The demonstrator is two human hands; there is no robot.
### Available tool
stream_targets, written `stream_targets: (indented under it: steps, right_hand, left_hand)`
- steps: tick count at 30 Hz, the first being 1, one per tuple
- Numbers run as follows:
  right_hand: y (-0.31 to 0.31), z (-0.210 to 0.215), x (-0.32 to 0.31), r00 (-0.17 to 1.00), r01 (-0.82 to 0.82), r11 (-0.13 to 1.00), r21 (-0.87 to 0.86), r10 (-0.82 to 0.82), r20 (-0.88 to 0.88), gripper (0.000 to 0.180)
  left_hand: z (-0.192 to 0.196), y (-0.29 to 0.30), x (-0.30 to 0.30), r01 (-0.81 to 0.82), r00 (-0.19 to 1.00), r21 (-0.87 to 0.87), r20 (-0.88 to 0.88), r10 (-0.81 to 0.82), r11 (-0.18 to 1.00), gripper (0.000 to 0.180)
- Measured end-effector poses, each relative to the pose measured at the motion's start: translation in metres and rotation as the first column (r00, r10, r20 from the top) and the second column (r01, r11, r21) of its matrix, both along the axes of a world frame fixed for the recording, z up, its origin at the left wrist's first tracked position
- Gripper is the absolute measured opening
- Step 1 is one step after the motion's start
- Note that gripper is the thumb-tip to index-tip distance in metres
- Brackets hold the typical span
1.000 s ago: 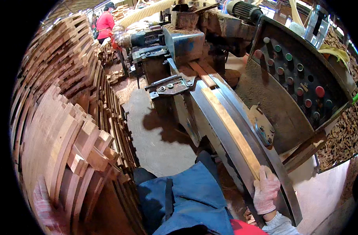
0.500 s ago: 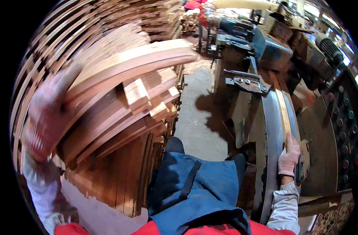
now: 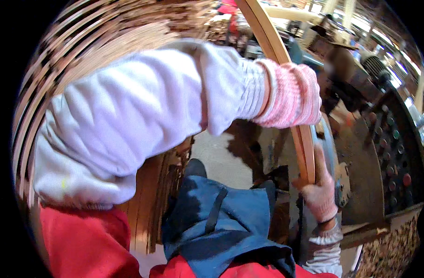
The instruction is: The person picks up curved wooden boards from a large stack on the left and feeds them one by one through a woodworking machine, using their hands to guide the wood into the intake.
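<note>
A long wooden strip [image 3: 266, 33] slants across the metal machine bed [image 3: 329, 136], its far end rising out of the top of the view. My left hand [image 3: 295, 95], in a pink and white knitted glove, is closed over its middle; the fingertips are hidden. Below it, my right hand [image 3: 321, 197], gloved alike, holds the near end of the strip between thumb and fingers. My left arm reaches across and covers much of the view.
Stacked boards [image 3: 114, 53] rise at the far left. More upright boards [image 3: 147, 208] stand near my left leg. On the right are the machine's motor [image 3: 375, 67] and a dark panel of round buttons [image 3: 395, 143]. Wood chips [image 3: 392, 250] lie at the lower right.
My left hand has swung right from the board pile to above the machine, where a wooden strip is now in it. My right hand has shifted slightly left and grips that strip's near end.
</note>
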State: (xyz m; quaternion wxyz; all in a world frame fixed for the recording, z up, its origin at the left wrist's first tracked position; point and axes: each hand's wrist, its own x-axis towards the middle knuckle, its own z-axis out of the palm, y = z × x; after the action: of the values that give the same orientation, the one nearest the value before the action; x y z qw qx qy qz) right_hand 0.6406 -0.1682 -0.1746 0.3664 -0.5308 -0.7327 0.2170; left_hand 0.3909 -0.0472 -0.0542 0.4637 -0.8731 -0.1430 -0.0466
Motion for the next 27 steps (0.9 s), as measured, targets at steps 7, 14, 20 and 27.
stream_targets:
  steps: [7, 14, 20, 27]
  right_hand:
    - [-0.146, -0.075, 0.082, 0.768, 0.498, 0.867, 0.006, -0.444, 0.462, 0.09]
    - [-0.121, -0.107, 0.103, 0.703, 0.504, 0.822, 0.264, -0.569, 0.428, 0.071]
    - [0.053, -0.115, 0.138, 0.751, 0.448, 0.702, 0.553, -0.631, 0.193, 0.06]
    - [0.221, -0.109, 0.143, 0.715, 0.504, 0.744, 0.438, -0.644, 0.272, 0.062]
  left_hand:
    - [0.041, -0.032, -0.042, 0.088, 0.95, -0.169, 0.312, -0.032, 0.982, 0.042]
    - [-0.02, -0.136, -0.136, -0.01, 0.865, -0.654, 0.373, 0.335, 0.756, 0.063]
    - [-0.184, -0.229, -0.161, 0.425, -0.127, -0.874, 0.202, 0.971, 0.237, 0.059]
    - [-0.237, -0.223, -0.192, 0.662, -0.738, 0.035, -0.15, 0.658, 0.749, 0.056]
